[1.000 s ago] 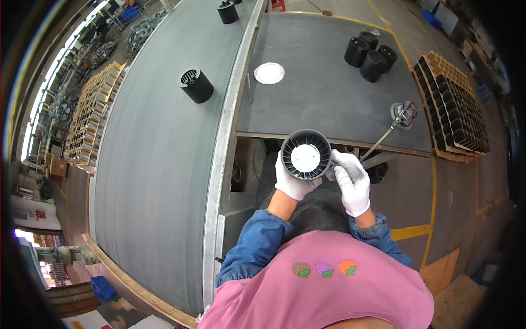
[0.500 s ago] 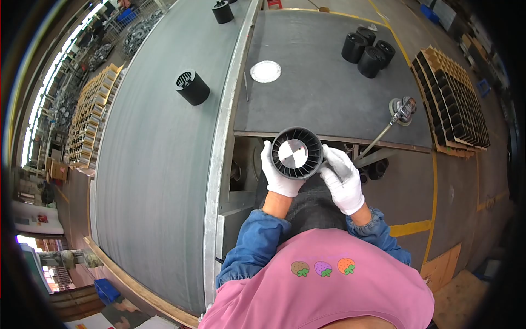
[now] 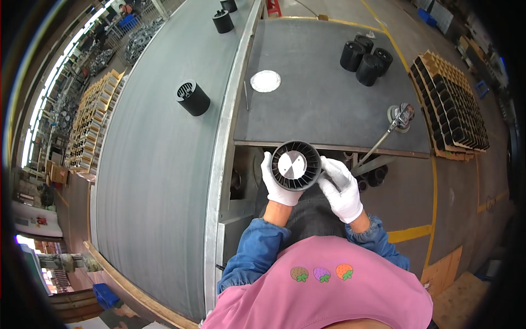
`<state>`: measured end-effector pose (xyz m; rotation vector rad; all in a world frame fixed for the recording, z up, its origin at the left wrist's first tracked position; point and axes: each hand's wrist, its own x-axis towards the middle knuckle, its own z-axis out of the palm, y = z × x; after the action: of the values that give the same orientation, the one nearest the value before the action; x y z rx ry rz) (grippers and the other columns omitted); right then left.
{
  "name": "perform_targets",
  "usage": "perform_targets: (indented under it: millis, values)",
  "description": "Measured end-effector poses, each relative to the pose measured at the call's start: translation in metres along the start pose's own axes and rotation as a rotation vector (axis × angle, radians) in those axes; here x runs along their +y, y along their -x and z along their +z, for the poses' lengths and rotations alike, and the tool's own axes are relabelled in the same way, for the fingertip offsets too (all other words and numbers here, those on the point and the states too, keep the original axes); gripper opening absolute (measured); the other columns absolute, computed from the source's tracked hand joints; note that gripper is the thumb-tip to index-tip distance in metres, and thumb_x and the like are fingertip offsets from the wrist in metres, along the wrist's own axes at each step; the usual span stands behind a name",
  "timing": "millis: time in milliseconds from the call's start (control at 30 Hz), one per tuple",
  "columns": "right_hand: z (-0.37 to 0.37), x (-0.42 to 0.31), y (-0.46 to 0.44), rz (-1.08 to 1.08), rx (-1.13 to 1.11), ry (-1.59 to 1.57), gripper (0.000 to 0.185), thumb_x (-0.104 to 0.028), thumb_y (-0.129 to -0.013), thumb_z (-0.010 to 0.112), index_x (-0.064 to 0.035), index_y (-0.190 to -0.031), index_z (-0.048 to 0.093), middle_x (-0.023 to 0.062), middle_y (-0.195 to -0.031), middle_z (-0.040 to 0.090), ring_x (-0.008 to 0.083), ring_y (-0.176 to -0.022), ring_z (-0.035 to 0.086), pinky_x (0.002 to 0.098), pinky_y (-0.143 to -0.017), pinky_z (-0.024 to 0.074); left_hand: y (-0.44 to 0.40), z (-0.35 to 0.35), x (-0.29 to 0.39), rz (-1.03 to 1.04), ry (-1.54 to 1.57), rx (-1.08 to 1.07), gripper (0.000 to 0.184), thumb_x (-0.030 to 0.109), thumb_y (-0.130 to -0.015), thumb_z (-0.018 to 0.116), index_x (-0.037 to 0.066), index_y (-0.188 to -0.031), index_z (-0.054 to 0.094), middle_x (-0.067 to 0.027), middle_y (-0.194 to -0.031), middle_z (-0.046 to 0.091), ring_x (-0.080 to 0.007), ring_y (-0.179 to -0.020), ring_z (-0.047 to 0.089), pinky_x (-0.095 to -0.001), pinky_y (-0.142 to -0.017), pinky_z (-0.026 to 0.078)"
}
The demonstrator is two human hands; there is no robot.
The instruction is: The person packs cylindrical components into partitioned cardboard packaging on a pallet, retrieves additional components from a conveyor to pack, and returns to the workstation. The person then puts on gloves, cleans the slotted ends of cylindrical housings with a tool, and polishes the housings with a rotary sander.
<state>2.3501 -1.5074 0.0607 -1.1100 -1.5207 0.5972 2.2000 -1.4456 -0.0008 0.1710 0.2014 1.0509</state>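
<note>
A black round part (image 3: pixel 279 176) with thin fins inside its rim and a shiny metal disc (image 3: pixel 292 165) in its centre is held up just off the table's near edge. My left hand (image 3: pixel 280 189), in a white glove, wraps round its left and lower side. On the right side, my gloved right hand (image 3: pixel 342 189) grips the rim with thumb and fingertips, its other fingers curled. The part's open end faces up toward me, so its underside is hidden.
Left of me runs a grey conveyor belt (image 3: pixel 159 181) carrying black cylinders, the nearest one (image 3: pixel 194 98) tilted in view. On the grey table (image 3: pixel 323 93) are a white round pad (image 3: pixel 266 81), several black cylinders (image 3: pixel 369 69) and a sander-like tool (image 3: pixel 401 117). Stacked crates (image 3: pixel 449 107) stand right.
The view has tilted slightly, so table and belt appear lower. Both hands still hold the finned part, and the light and dark pattern on its disc looks turned.
</note>
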Motion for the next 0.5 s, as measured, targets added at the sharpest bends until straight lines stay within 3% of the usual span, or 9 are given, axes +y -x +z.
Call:
perform_targets:
  millis: [100,133,200,233,267,333,400,467,500]
  values:
    - [-0.006,-0.007,-0.004,0.01,0.052,0.048,0.038,0.004,-0.081,0.06,-0.0012,-0.119,0.058,0.0152,-0.11,0.06,0.0178,-0.078,0.062,0.029,-0.074,0.0502,-0.002,0.035,0.007,0.03,0.022,0.254,0.063,0.059,-0.086,0.042,0.008,-0.121,0.055,-0.01,-0.121,0.058,-0.0276,-0.114,0.053,-0.0432,-0.095,0.046]
    - [-0.007,-0.002,-0.003,0.033,0.13,0.01,0.03,0.003,-0.084,0.059,-0.002,-0.114,0.06,0.0119,-0.105,0.062,0.0145,-0.072,0.06,0.0259,-0.067,0.0497,-0.004,0.038,0.008,0.093,-0.001,0.213,0.063,0.055,-0.086,0.046,0.004,-0.121,0.055,-0.0109,-0.12,0.059,-0.0264,-0.112,0.054,-0.0402,-0.095,0.045]
    - [-0.017,-0.012,-0.003,0.289,0.205,-0.241,0.024,0.0,-0.088,0.056,-0.002,-0.112,0.062,0.0086,-0.099,0.063,0.0118,-0.066,0.058,0.0218,-0.06,0.0467,-0.005,0.041,0.013,0.161,-0.079,0.203,0.06,0.049,-0.087,0.048,0.003,-0.124,0.052,-0.0116,-0.123,0.055,-0.0276,-0.114,0.052,-0.0429,-0.099,0.041]
    - [-0.02,-0.013,-0.005,0.336,0.203,-0.271,0.02,-0.011,-0.093,0.053,0.0014,-0.106,0.062,0.0086,-0.09,0.064,0.0107,-0.06,0.056,0.0194,-0.053,0.0431,-0.001,0.043,0.018,0.118,-0.09,0.106,0.057,0.042,-0.085,0.054,0.003,-0.126,0.05,-0.012,-0.123,0.055,-0.0272,-0.116,0.051,-0.0413,-0.101,0.039]
    - [-0.024,-0.018,-0.008,0.338,0.208,-0.269,0.02,-0.011,-0.093,0.053,0.0014,-0.106,0.062,0.0086,-0.09,0.064,0.0107,-0.06,0.056,0.0194,-0.053,0.0431,-0.002,0.041,0.018,0.113,-0.09,0.105,0.057,0.042,-0.085,0.054,0.003,-0.126,0.05,-0.012,-0.123,0.055,-0.0272,-0.116,0.051,-0.0413,-0.101,0.039]
    - [-0.03,-0.027,-0.012,0.545,0.03,-0.47,0.031,-0.022,-0.095,0.051,0.0063,-0.1,0.062,0.0117,-0.082,0.064,0.0117,-0.056,0.057,0.0205,-0.049,0.0425,-0.005,0.033,0.016,0.167,-0.149,0.091,0.056,0.035,-0.083,0.057,0.001,-0.128,0.048,-0.0133,-0.125,0.054,-0.0269,-0.12,0.048,-0.0406,-0.102,0.039]
    - [-0.032,-0.017,-0.009,0.6,-0.102,-0.638,0.039,-0.031,-0.095,0.052,0.0071,-0.096,0.061,0.0129,-0.078,0.064,0.0128,-0.053,0.056,0.0216,-0.044,0.0411,-0.003,0.034,0.019,0.131,-0.155,-0.001,0.06,0.029,-0.081,0.06,-0.002,-0.13,0.045,-0.0145,-0.127,0.053,-0.0261,-0.12,0.049,-0.039,-0.101,0.04]
    - [-0.023,-0.011,-0.006,0.807,-0.004,-0.786,0.038,-0.033,-0.093,0.054,0.0045,-0.098,0.061,0.0104,-0.078,0.063,0.0121,-0.056,0.056,0.0219,-0.045,0.0404,-0.003,0.034,0.019,0.202,-0.462,-0.016,0.064,0.024,-0.079,0.064,-0.003,-0.133,0.042,-0.0153,-0.128,0.053,-0.0253,-0.118,0.051,-0.0375,-0.1,0.041]
    - [-0.018,-0.013,-0.008,0.806,-0.004,-0.784,0.038,-0.033,-0.093,0.054,0.0045,-0.098,0.061,0.0104,-0.078,0.063,0.0121,-0.056,0.056,0.0219,-0.045,0.0404,-0.003,0.032,0.019,0.203,-0.463,-0.01,0.068,0.021,-0.077,0.066,-0.002,-0.136,0.04,-0.015,-0.128,0.054,-0.0248,-0.116,0.053,-0.0365,-0.1,0.042]
